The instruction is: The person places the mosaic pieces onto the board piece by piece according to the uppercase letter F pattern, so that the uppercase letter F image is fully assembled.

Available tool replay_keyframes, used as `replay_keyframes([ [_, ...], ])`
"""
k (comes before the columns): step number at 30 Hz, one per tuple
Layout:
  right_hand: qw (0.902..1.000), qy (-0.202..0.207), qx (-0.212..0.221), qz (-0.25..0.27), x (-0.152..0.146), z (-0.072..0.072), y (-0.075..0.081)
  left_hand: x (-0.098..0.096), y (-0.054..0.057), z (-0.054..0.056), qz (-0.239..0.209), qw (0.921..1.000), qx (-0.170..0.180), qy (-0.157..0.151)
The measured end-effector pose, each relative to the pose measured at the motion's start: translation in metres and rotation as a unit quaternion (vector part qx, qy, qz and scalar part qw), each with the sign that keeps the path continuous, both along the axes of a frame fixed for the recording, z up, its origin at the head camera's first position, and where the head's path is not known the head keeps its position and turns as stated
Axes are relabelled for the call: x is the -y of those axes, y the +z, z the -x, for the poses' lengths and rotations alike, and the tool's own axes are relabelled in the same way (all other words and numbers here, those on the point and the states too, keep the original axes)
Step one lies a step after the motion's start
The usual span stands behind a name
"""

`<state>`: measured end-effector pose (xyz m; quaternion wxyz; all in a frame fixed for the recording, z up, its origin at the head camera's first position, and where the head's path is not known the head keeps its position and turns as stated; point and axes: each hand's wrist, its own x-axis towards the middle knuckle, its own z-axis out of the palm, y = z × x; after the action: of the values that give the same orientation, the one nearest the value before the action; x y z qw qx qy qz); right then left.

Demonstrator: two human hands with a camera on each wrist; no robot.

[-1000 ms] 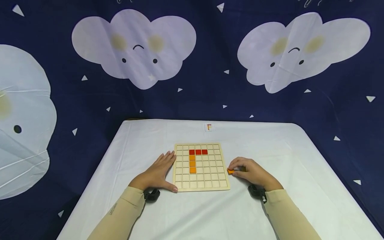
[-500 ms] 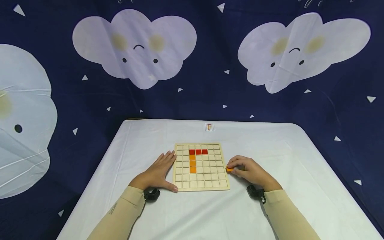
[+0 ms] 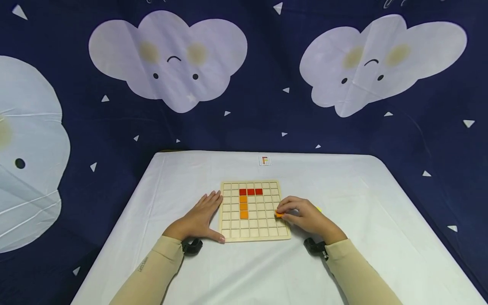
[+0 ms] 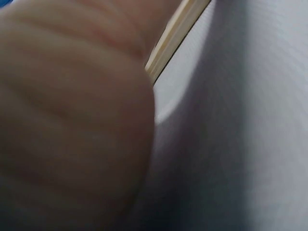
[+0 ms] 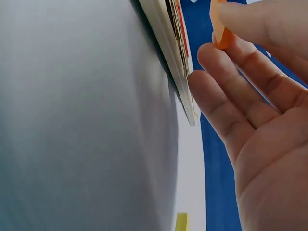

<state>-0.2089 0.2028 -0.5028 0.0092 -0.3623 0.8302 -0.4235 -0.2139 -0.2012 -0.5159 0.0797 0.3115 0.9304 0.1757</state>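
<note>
A square wooden grid board [image 3: 263, 233] lies on the table. Three red tiles [image 3: 250, 192] form a row near its top, and three orange square tiles [image 3: 243, 206] run down from the row's left end. My left hand [image 3: 196, 220] lies flat with spread fingers at the board's left edge, the thumb by the near corner. My right hand [image 3: 306, 217] pinches another orange tile [image 3: 279, 214] over the board's right side. In the right wrist view that orange tile [image 5: 219, 29] sits between thumb and fingers, above the board's edge [image 5: 166, 57]. The left wrist view shows mostly palm [image 4: 72, 115].
Behind the board lies a small printed card [image 3: 264, 160] with a coloured grid pattern. A yellow piece [image 3: 318, 209] peeks out behind my right hand. White cloth [image 3: 236, 271] covers the table, and a dark blue cloud-printed backdrop [image 3: 267, 127] hangs beyond it.
My right hand has moved left with the orange tile, from beside the board to over its right columns. The yellow piece has come into view behind it. My left hand has stayed put.
</note>
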Motion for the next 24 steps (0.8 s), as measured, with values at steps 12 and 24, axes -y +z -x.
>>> replay_keyframes([
  [12,0.9985,0.041,-0.035,-0.004,0.027,0.001,0.001,-0.001,0.001,0.0,-0.004,1.0,0.002,0.002],
  [24,0.9966,0.061,-0.04,-0.037,0.072,-0.002,0.004,0.0,0.001,0.0,-0.007,1.0,0.003,0.004],
])
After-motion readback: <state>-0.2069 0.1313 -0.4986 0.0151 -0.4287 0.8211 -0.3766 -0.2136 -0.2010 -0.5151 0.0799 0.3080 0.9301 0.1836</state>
